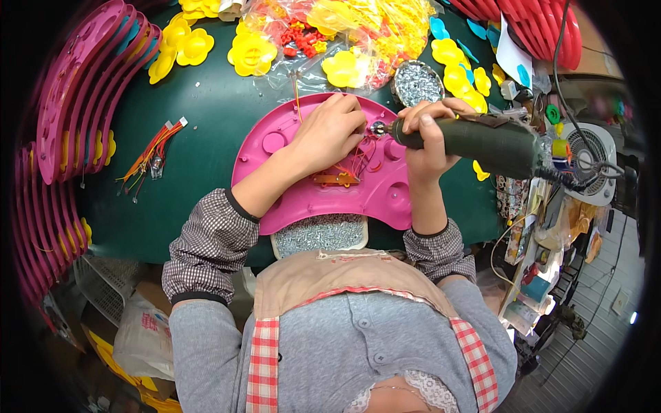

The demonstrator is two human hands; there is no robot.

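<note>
A pink curved plastic shell (258, 182) lies on the table in front of me, its inner side up. My right hand (428, 134) is wrapped round a dark green electric screwdriver (489, 143), held nearly level with its bit pointing left. The bit meets a small round metallic part (378, 129) near the shell's far edge. My left hand (332, 131) rests over the shell, fingers curled together beside that part; what they pinch is hidden. Thin red wires (358, 162) run beneath the fingers to a small orange-brown circuit board (336, 179) in the shell.
A tray of screws (320, 235) sits under the shell's near edge, and a round dish of screws (418, 82) stands beyond it. Wire bundles (155, 155) lie at left. Stacked pink shells (76, 103) and yellow flower-shaped parts (253, 51) surround the work area. A fan (589, 162) is at right.
</note>
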